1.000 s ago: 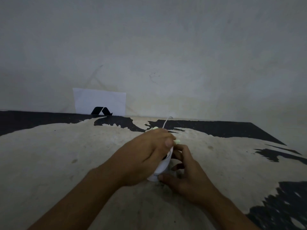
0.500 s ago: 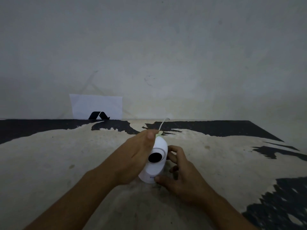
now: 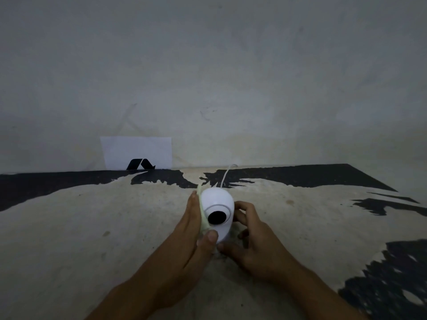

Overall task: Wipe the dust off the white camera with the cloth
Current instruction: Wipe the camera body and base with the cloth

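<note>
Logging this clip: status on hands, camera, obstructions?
Left hand presses cloth on camera side. Right hand steadies base. Nothing in the way.

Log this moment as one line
left hand: cloth against camera side | right hand: steadying camera | stage: wiping

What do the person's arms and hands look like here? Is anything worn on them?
Both forearms are bare: no sleeves, gloves or watch show. The left hand and the right hand show no rings on the visible fingers. The nails look short and unpainted.
</note>
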A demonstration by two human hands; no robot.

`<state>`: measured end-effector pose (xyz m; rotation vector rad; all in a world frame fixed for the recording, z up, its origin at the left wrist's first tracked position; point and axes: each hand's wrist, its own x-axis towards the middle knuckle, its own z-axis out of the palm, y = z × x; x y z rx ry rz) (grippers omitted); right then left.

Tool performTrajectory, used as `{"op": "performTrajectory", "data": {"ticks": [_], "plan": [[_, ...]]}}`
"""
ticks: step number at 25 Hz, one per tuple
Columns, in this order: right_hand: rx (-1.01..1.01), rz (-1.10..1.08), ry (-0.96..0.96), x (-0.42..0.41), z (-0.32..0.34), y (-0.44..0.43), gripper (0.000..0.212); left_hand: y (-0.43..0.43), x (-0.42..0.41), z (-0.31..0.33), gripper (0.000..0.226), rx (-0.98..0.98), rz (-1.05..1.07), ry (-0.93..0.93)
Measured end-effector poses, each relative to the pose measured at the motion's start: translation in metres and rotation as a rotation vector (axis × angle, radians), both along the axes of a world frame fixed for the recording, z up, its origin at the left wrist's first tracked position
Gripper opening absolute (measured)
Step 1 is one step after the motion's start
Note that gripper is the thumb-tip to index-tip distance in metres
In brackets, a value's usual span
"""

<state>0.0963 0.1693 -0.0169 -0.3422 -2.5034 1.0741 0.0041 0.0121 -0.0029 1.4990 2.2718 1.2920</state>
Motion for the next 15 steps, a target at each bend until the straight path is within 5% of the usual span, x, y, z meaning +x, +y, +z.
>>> {"op": "performTrajectory", "data": {"ticks": [3,7,11,15], "plan": [[-0.012,-0.015,0.013,-0.002,-0.003,0.0,0.078,0.003,0.001,-0.016,0.087,-0.045,0.023,-0.191],[-0.04,-0.032,0.032,-0.002,-0.003,-0.001,0.077,0.013,-0.001,-0.025,0.127,-0.032,0.192,-0.193],[-0.063,-0.008,0.054,-0.001,-0.001,-0.003,0.072,0.013,0.007,-0.032,0.1,-0.128,0.071,-0.014],[-0.041,-0.001,0.071,0.0,0.0,-0.006,0.07,0.009,0.009,-0.035,0.078,-0.08,0.206,0.127]]}}
